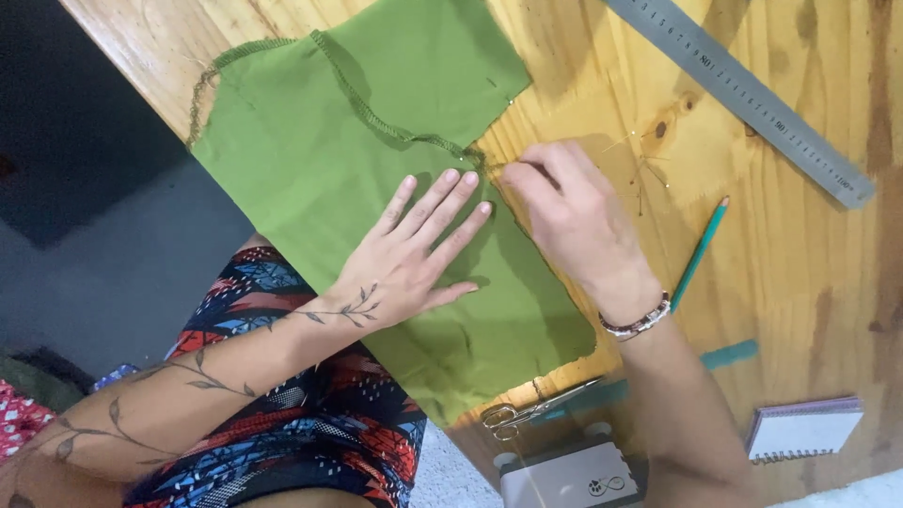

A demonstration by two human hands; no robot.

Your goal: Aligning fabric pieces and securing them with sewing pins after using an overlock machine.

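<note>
Left hand: the left hand (414,254) lies flat, palm down, on the green fabric (310,160), its 5 fingers (435,202) spread wide and straight, gripping nothing, only pressing the cloth to the table.
Right hand: the right hand (569,212) rests just beside the left fingertips, its fingers curled narrow and pinched together at the cloth's stitched edge (376,113); whether a pin sits between them cannot be told.
Green fabric: it lies spread under both hands, its near corner hanging over the table edge below the left wrist; the overlocked seam runs from beyond the left fingertips down to the right hand's pinch.
Wooden table (800,282): bare pale wood shows past the right hand's knuckles.
Pins (649,174): a few thin pins lie on the wood just beyond the right knuckles.
Pencil (701,252): a teal pencil lies near the right wrist, apart from the cloth.
Ruler (743,94): 1 metal ruler lies slanted, well beyond the right hand.
Scissors (531,414): they lie below the right forearm, at the fabric's near edge.
Notebook (804,428): spiral-bound, well apart from the fingers, on the wrist side.
Bracelet (640,322): beaded, around the right wrist.
</note>
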